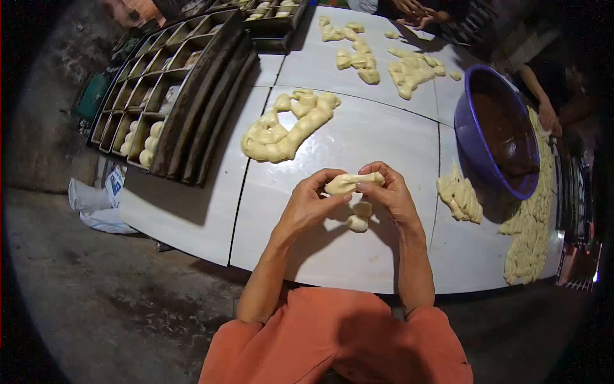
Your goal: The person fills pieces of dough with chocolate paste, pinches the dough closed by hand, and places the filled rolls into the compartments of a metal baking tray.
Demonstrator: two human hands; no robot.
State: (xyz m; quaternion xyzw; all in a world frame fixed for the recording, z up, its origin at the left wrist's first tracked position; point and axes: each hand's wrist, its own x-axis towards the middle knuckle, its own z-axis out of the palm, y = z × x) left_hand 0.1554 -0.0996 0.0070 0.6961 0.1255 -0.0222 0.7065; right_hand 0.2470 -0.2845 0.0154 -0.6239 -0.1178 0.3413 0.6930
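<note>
Tabletop (390, 262) bright, slight glare mid-panel; floor (121, 288) dim; light seems overhead, shadows beside tray stack (203, 89), under left hand (307, 201) and right hand (395, 201), both fairly sharp; fisheye bends tabletop's front edge; corners black.

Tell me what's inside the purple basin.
The purple basin holds a brown mass, its surface lying below the rim. That mass covers the basin's bottom, so whatever may be beneath it cannot be seen.

purple basin (463, 125) — brown mass (502, 131) inside | white sack (88, 197) — crumpled, at left
</note>
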